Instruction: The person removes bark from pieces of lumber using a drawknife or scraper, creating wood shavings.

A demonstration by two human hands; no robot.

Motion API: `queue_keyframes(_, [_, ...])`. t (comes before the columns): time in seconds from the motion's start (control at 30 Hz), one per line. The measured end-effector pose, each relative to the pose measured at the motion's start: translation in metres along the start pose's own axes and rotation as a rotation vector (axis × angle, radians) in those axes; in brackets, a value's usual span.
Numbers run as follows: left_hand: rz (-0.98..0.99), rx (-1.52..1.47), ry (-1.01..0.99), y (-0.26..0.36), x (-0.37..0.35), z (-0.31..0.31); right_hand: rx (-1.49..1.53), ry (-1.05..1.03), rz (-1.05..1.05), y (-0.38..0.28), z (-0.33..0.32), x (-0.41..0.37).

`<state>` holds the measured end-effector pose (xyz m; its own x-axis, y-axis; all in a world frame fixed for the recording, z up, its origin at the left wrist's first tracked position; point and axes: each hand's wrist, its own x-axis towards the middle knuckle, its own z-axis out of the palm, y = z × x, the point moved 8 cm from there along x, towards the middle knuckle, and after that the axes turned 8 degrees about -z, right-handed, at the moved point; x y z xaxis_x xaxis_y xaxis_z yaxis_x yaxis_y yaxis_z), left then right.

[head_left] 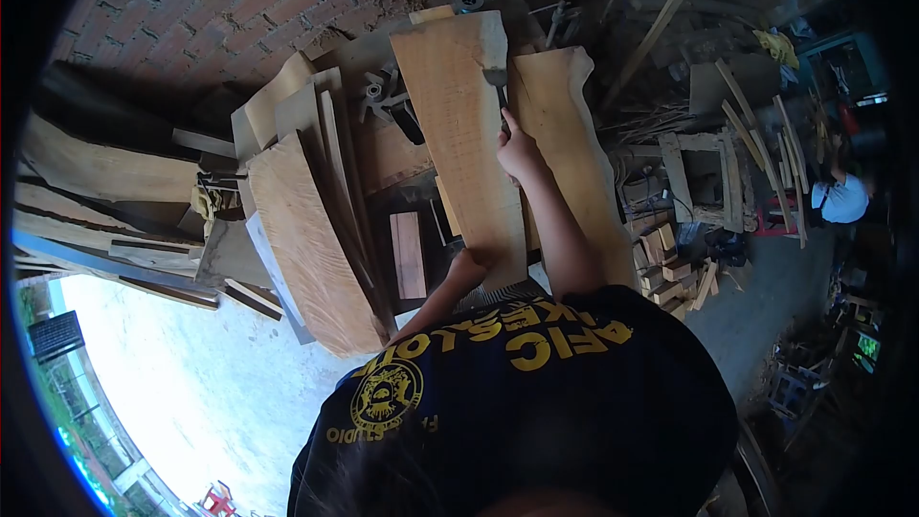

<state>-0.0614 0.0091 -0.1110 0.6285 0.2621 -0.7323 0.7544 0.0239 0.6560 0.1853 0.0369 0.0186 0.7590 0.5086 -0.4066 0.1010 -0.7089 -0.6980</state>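
Note:
A long pale wooden board [458, 124] lies in front of me, its far end reaching toward the brick wall. My right hand [518, 153] is closed round the dark handle of a flat-bladed scraper [495, 78], whose blade rests at the board's far right part, near a greyish strip of edge. At the near left edge of the same board, my left hand [467, 271] has its fingers curled against the wood; shadow blurs their detail. Beside the board on the right is a second wide board [565, 134] with a wavy natural edge.
Several slabs lean at the left, the front one a figured board [304, 244]. A metal star-shaped part [376, 94] lies left of the long board. Offcuts [670, 268] are piled at the right. Another person [840, 199] is at the far right. Behind rises a brick wall [211, 10].

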Motion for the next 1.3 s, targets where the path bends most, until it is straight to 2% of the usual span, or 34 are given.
queue_keyframes(0.07, [0.027,0.001,-0.014,0.005,-0.002,0.001,0.033,-0.027,0.067,-0.001,0.002,-0.004])
queue_keyframes(0.2, [-0.082,-0.009,0.092,-0.010,-0.001,0.002,0.045,0.032,0.039,-0.026,-0.007,0.022])
queue_keyframes(0.33, [-0.116,0.022,0.120,-0.004,-0.007,-0.003,0.039,0.022,0.018,-0.001,0.004,0.014])
queue_keyframes(0.4, [-0.087,0.055,0.099,-0.007,-0.002,-0.003,-0.171,0.134,-0.172,0.011,0.007,0.004])
queue_keyframes(0.43, [-0.060,0.077,0.073,-0.006,0.002,-0.002,-0.167,0.136,-0.175,0.012,0.006,0.005])
queue_keyframes(0.5, [-0.071,0.086,0.082,0.001,-0.003,-0.003,-0.086,0.078,-0.088,0.019,0.007,0.004])
queue_keyframes(0.63, [-0.122,0.074,0.064,-0.003,-0.008,-0.003,0.001,0.025,0.011,-0.009,-0.012,0.025])
queue_keyframes(0.83, [-0.104,-0.075,-0.004,-0.021,0.005,0.003,-0.094,0.037,-0.034,0.018,-0.003,0.003])
queue_keyframes(0.9, [-0.111,-0.044,0.016,-0.009,-0.005,0.002,-0.135,0.061,-0.079,0.022,-0.004,0.001])
queue_keyframes(1.0, [-0.140,0.025,0.055,-0.004,-0.010,-0.004,-0.030,0.016,-0.016,0.024,0.002,0.012])
queue_keyframes(1.07, [-0.156,0.064,0.062,-0.005,-0.013,-0.003,-0.118,0.163,-0.134,0.018,-0.002,0.049])
queue_keyframes(1.17, [-0.162,0.041,0.046,-0.002,-0.015,-0.007,0.011,0.056,0.001,-0.006,-0.014,0.056])
queue_keyframes(1.3, [-0.148,0.077,0.036,-0.004,-0.015,-0.005,-0.035,0.073,-0.021,0.007,-0.010,0.041])
